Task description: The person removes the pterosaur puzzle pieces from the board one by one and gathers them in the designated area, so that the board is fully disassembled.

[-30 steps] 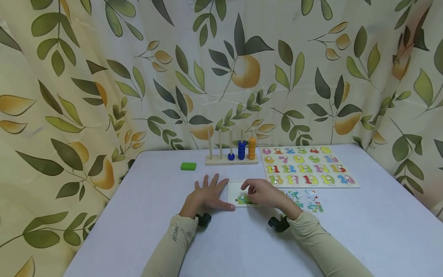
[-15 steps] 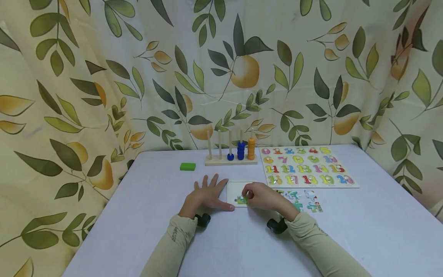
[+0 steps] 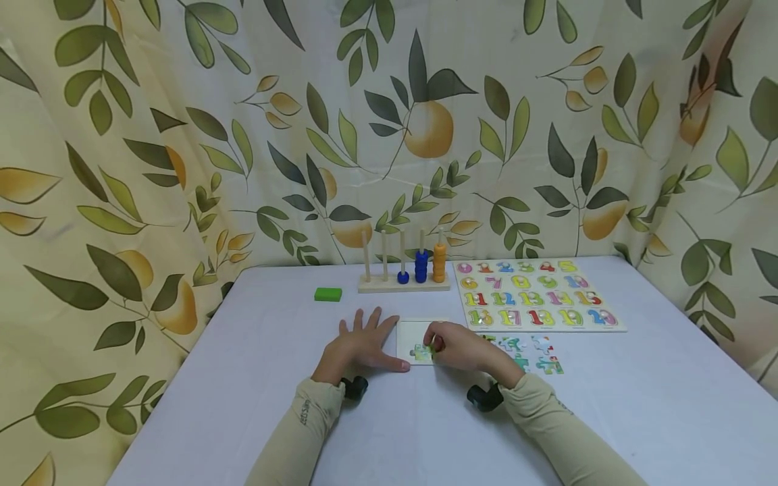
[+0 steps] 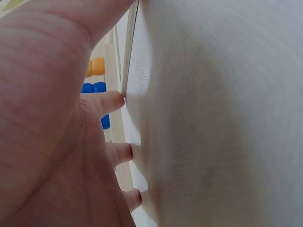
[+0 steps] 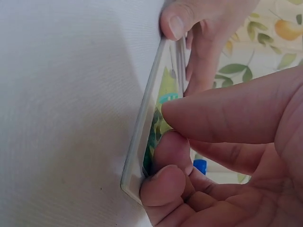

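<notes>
A white puzzle tray point(image 3: 413, 330) lies flat in the middle of the table, with green puzzle pieces point(image 3: 419, 353) along its near side. My left hand point(image 3: 362, 342) is spread flat at the tray's left, thumb by the near-left corner and index finger by the far-left one. Over the tray's right part, my right hand point(image 3: 467, 349) has thumb and fingers curled together at a green piece point(image 5: 155, 130), which they pinch low in the tray. The fingers partly cover that piece in the right wrist view.
Several loose puzzle pieces point(image 3: 549, 365) lie right of the tray, partly behind my right wrist. Behind them is a number board point(image 3: 543, 331). A peg stand point(image 3: 375, 287) with blue and orange beads stands at the back, and a green block point(image 3: 328, 294) lies left of it.
My right hand has lowered its fingers onto the green piece, moved slightly left and drawn thumb and fingers together. The left hand keeps its place beside the tray.
</notes>
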Tool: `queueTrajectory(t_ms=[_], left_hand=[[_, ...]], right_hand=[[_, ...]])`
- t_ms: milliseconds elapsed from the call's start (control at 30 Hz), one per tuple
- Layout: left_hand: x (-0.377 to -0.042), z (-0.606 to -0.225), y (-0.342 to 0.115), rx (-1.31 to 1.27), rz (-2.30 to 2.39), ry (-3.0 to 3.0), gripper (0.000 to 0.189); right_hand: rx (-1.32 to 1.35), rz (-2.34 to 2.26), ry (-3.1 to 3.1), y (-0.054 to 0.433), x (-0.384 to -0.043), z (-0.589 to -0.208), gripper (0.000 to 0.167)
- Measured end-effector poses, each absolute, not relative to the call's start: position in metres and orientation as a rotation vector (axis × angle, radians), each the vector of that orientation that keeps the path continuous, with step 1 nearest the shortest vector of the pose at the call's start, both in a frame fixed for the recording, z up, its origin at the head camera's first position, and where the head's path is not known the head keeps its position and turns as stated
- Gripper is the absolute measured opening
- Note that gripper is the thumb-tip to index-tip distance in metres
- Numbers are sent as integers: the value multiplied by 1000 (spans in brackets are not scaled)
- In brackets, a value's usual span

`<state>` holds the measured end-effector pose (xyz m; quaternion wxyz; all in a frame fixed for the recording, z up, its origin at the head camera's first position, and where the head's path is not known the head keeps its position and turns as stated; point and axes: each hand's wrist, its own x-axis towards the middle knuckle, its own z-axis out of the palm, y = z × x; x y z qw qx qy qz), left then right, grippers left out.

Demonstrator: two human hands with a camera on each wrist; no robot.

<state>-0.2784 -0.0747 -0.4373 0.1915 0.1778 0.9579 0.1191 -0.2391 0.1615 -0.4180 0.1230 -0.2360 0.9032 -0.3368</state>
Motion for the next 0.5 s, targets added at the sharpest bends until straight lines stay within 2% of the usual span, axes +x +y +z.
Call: queueTrajectory(t_ms=[500], left_hand=[[-290, -455, -76, 515, 322, 2692, 117]], right_hand=[[-615, -1085, 2601, 161, -237, -418, 21]])
